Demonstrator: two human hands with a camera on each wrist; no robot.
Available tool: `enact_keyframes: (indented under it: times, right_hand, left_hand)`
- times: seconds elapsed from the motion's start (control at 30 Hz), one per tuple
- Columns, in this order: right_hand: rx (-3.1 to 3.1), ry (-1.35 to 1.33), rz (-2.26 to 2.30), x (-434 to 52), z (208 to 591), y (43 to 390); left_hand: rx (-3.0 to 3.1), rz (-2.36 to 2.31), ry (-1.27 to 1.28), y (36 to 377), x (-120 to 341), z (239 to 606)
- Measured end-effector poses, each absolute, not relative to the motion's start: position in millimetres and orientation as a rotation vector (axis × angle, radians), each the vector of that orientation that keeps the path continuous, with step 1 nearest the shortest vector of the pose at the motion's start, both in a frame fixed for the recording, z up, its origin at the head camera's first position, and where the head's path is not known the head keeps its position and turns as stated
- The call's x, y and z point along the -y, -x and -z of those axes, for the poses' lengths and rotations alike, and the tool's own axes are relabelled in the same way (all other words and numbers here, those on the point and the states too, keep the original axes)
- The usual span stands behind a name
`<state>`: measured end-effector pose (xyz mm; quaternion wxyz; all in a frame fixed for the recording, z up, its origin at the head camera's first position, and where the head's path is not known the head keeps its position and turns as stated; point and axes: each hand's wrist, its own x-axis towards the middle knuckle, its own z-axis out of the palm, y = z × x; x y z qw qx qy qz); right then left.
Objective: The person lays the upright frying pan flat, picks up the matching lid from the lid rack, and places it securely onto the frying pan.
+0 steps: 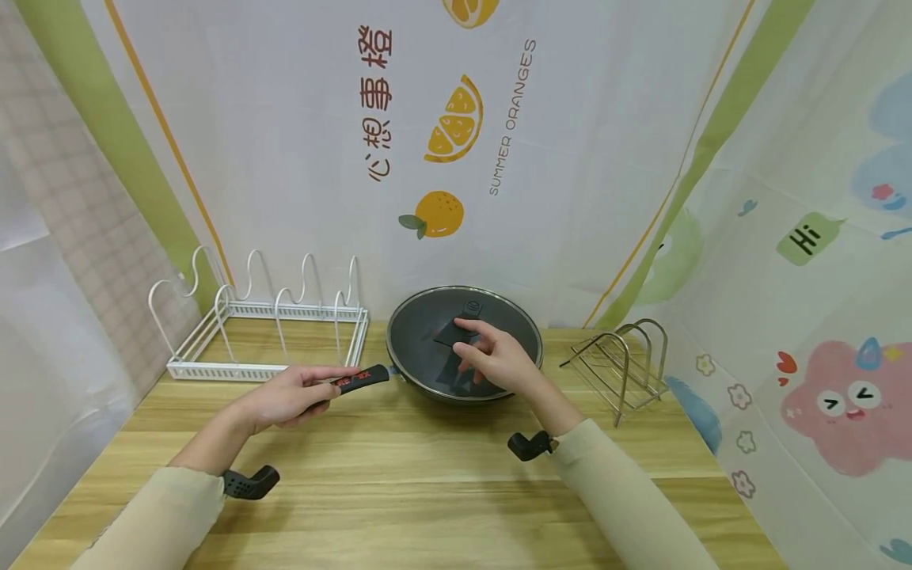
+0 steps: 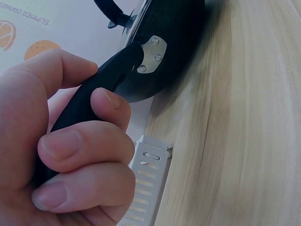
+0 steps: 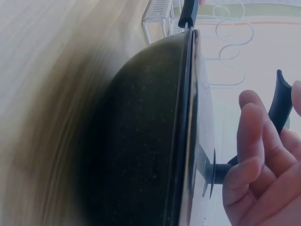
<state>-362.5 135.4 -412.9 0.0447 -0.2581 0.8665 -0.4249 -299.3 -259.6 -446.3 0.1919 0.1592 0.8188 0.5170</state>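
My left hand [image 1: 295, 394] grips the black handle [image 1: 365, 378] of a dark wok [image 2: 183, 37], fingers curled round it in the left wrist view. The wok stands on the wooden table with a glass lid [image 1: 420, 317] on it. Over the lid is my right hand [image 1: 496, 356], thumb and index finger apart, close to the curved black lid handle [image 3: 281, 101]. Its fingers are loosely bent and partly hide that handle in the right wrist view; whether they touch it is hard to tell.
A white wire rack [image 1: 249, 370] stands left of the wok, close to the left hand. To the right is a small metal rack [image 1: 623, 364]. A printed curtain [image 1: 299, 158] hangs behind the wooden table [image 1: 399, 507]. Black wrist-camera mounts [image 1: 530, 446] stick out near the sleeves.
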Motion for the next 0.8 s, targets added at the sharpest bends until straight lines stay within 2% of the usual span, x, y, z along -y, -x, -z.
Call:
enact_keyframes:
  times: [0.8]
  right_hand:
    - [-2.687, 0.712, 1.329, -121.9, 410.2, 359.6]
  left_hand:
    - [-2.276, -1.460, -0.420, 298.0, 260.1, 445.2]
